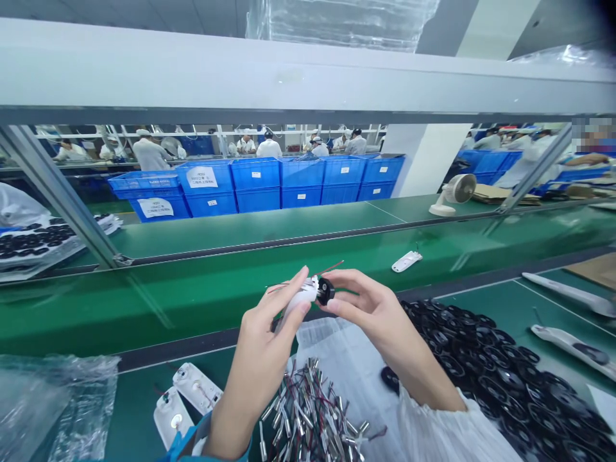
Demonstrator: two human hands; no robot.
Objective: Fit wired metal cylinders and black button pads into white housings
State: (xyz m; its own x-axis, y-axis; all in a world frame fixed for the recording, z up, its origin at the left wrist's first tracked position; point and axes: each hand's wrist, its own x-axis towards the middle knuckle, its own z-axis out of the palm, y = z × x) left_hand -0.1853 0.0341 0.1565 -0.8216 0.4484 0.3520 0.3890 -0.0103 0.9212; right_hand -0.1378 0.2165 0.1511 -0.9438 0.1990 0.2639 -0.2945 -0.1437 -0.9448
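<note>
Near the middle of the view, my left hand is closed around a white plastic part with thin wires sticking out. My right hand pinches a small round black piece against the right end of that white part. Below my hands lies a pile of small metal cylinders with wires, on a white translucent sheet. Many black oval parts are heaped to the right of my right forearm.
Two white housings lie at the lower left beside clear plastic bags. Another white part sits on the green belt. Behind stand blue bins, a small fan and several people. Long white parts lie at right.
</note>
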